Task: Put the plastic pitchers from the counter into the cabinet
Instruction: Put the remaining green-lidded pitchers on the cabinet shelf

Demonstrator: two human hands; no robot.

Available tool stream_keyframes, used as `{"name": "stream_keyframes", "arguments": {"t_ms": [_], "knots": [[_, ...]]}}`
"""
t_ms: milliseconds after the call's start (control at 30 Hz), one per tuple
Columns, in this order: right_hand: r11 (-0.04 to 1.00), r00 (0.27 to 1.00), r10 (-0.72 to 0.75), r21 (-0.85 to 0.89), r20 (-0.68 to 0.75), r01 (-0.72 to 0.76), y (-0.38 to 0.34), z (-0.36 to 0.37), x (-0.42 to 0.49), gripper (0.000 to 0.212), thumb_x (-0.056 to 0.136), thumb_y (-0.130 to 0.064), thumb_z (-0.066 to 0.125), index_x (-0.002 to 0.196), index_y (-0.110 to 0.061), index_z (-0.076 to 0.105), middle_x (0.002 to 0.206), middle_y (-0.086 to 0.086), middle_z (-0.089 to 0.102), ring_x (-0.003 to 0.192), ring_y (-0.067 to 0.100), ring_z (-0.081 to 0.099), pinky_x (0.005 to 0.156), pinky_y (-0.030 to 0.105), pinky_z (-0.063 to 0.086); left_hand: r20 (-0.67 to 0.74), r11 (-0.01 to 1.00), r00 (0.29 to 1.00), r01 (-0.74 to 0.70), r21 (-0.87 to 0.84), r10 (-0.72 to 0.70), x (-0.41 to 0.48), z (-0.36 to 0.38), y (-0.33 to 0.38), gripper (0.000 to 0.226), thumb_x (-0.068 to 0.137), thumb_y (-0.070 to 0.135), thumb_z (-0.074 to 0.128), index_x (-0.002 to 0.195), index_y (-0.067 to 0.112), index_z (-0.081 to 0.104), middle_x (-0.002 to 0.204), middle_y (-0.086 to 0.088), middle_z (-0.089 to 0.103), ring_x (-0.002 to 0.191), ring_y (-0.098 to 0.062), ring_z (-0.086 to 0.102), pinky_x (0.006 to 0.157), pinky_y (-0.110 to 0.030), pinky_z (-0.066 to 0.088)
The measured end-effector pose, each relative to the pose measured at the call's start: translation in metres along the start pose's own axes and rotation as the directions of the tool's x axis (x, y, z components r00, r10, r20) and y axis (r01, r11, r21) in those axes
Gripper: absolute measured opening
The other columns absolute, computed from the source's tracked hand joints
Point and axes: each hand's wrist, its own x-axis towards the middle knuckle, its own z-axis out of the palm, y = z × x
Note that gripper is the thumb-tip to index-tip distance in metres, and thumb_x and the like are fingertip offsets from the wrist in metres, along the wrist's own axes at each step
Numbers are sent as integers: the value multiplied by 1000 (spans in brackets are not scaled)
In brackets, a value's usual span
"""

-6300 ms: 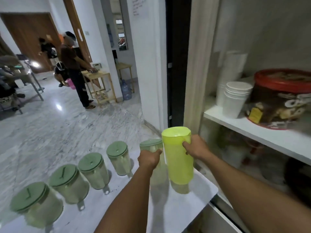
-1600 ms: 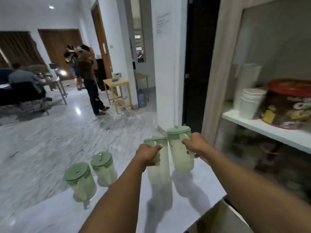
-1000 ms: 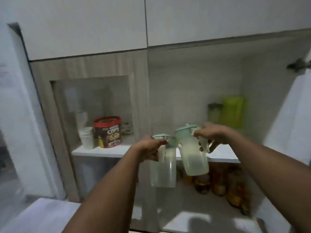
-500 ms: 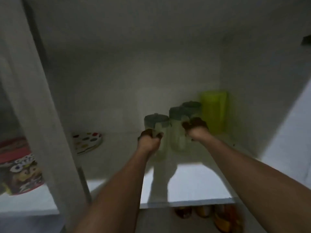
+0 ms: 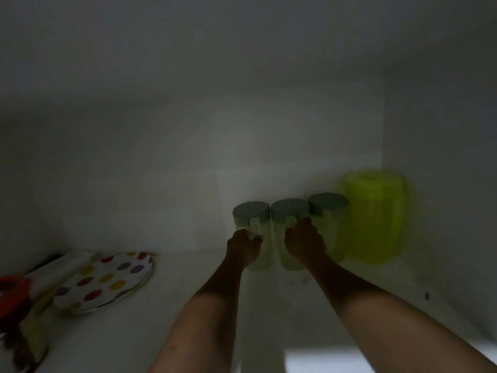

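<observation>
Two small translucent plastic pitchers with grey-green round lids are seen right of the frame's centre, standing upright on the white shelf [image 5: 188, 305] of a dim white cabinet, close against its back wall. The left pitcher [image 5: 251, 232] and the right pitcher [image 5: 287, 230] are set side by side, touching or very nearly so. The left hand [image 5: 243, 249] is wrapped around the handle of the left pitcher, fingers closed on it. The right hand [image 5: 305, 242] is closed in the same way on the handle side of the right pitcher. Both bare forearms are stretched in from the bottom edge of the frame.

Just to the right of the held pair, a third small pitcher with the same grey-green lid [image 5: 326, 211] is placed a little further back. Beside that, at the right of the frame near the cabinet's side wall, a taller bright lime-green plastic pitcher [image 5: 373, 219] is seen, upright and blurred.

At the lower left of the frame, well apart from the pitchers, a round white plate with coloured polka dots [image 5: 105, 281] is laid on the shelf. Further left, at the frame's edge, a red object [image 5: 13, 294] is partly visible, too blurred to be identified.
</observation>
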Motion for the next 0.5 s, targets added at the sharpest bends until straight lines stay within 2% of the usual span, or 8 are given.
{"name": "stream_keyframes", "arguments": {"t_ms": [133, 233, 333, 433, 500], "knots": [[999, 994, 25, -25, 103, -22, -2, -4, 12, 81, 101, -44, 43, 154, 4, 5, 155, 26, 33, 137, 40, 43, 111, 45, 38, 30, 998, 999, 20, 60, -22, 4, -7, 1, 70, 89, 60, 61, 132, 5, 58, 134, -14, 63, 120, -31, 62, 101, -38, 51], [998, 999, 44, -34, 11, -44, 0, -17, 3, 92, 94, -54, 49, 156, -4, 3, 155, 21, 30, 138, 40, 39, 110, 50, 40, 66, 997, 998, 8, 77, -13, -23, -17, 4, 75, 90, 57, 63, 142, 5, 47, 146, -13, 54, 132, -31, 53, 105, -31, 44], [991, 994, -75, -120, -83, 65, -3, -34, -25, 87, 94, -50, 52, 157, -8, 8, 157, 19, 27, 140, 41, 36, 108, 52, 40, 69, 998, 998, -16, 65, 11, -63, -32, 4, 68, 93, 48, 64, 146, 8, 45, 150, -12, 50, 136, -30, 50, 103, -30, 42], [965, 978, -207, -159, 12, 206, -15, -45, -67, 84, 94, -44, 54, 157, -9, 10, 161, 20, 22, 140, 40, 38, 108, 49, 42, 62, 998, 998, -16, 66, 12, -109, -55, 1, 72, 91, 48, 66, 147, 9, 42, 153, -11, 45, 137, -30, 48, 99, -28, 41], [948, 961, -265, -160, 84, 275, -28, -50, -109, 76, 93, -40, 55, 155, -13, 20, 157, 19, 31, 133, 39, 46, 103, 45, 46, 47, 997, 999, -20, 78, 16, -148, -72, -4, 71, 90, 48, 67, 146, 11, 44, 152, -11, 48, 135, -29, 49, 102, -28, 42]]}}
